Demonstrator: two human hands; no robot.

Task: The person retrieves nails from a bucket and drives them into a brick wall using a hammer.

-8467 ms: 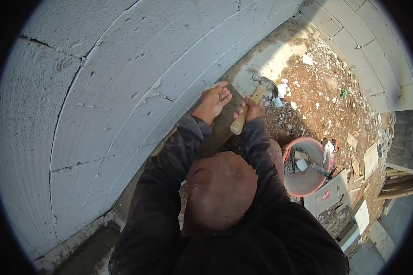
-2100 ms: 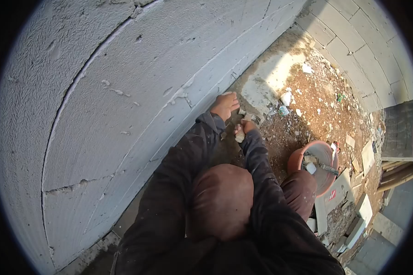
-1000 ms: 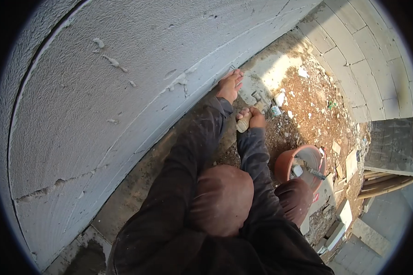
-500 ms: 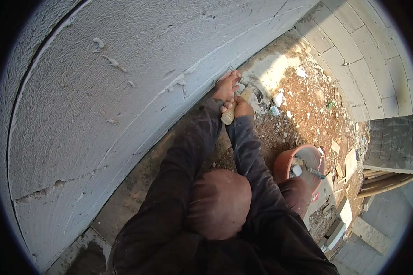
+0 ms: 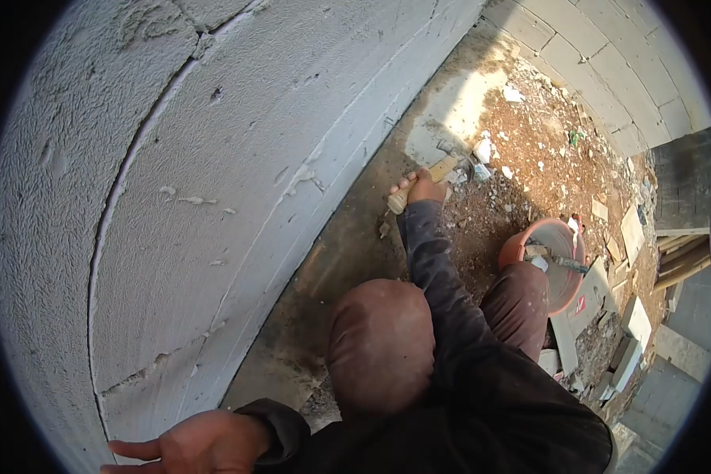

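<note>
My right hand (image 5: 425,188) is wrapped round a pale, wooden-looking handled tool (image 5: 444,168), low over the ground near the foot of the wall. Its rounded butt sticks out on the near side, and a flat, light-coloured part points away from me. What kind of tool it is, I cannot make out. At the lower left, my left hand (image 5: 205,444) is open with the fingers stretched to the left and nothing in it. It is close to the grey wall (image 5: 213,158), and part of it is cut off by the frame edge.
Beside my right knee stands an orange-red bucket (image 5: 517,249) with a tool and a white piece inside. Rubble and white chips (image 5: 507,171) cover the soil. A block wall (image 5: 608,71) rises ahead. Broken slabs (image 5: 633,316) and wooden poles (image 5: 683,261) lie to the right.
My left hand has left the spot beside my right hand and swung back to the lower left, opening out. My right hand keeps its hold on the tool. The view has shifted.
</note>
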